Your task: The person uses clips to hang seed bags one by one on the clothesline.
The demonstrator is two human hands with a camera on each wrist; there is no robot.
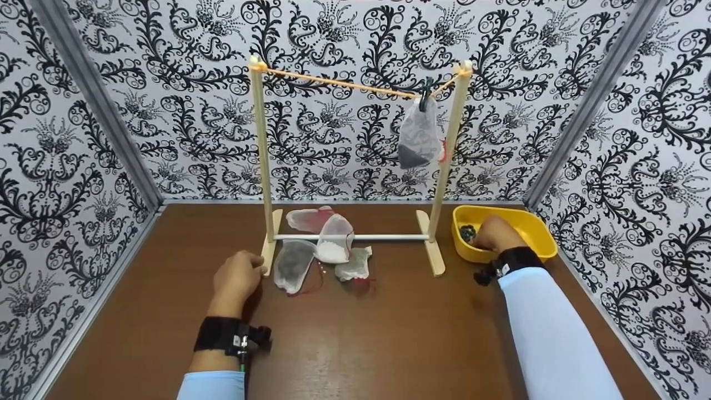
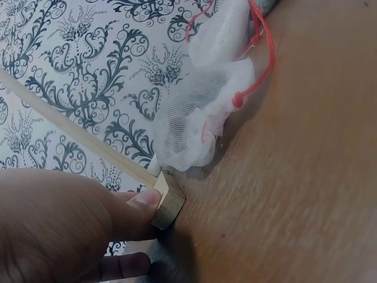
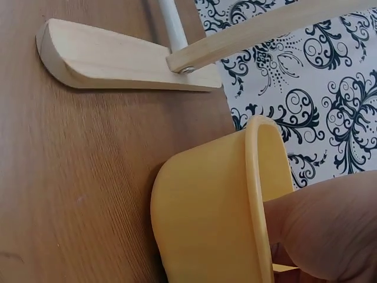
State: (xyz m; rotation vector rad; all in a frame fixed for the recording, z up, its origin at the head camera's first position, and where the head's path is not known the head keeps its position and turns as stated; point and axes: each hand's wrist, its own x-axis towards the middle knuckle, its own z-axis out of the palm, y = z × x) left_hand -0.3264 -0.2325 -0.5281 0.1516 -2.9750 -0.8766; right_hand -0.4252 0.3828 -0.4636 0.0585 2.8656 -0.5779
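My left hand pinches the front end of the left wooden foot of a small clothesline stand, with the thumb lying on the wood in the left wrist view. Inside a yellow basin reaches my right hand, its fingertips hidden behind the wall. Dark clips lie in the basin beside it. From the stand's orange cord hangs a mesh pouch with a dark lower part, fastened by a dark clip near the right post.
Around the stand's white crossbar lie several mesh pouches: a reddish one, one with white contents, a dark grey one and a greenish one. Patterned walls enclose the brown table.
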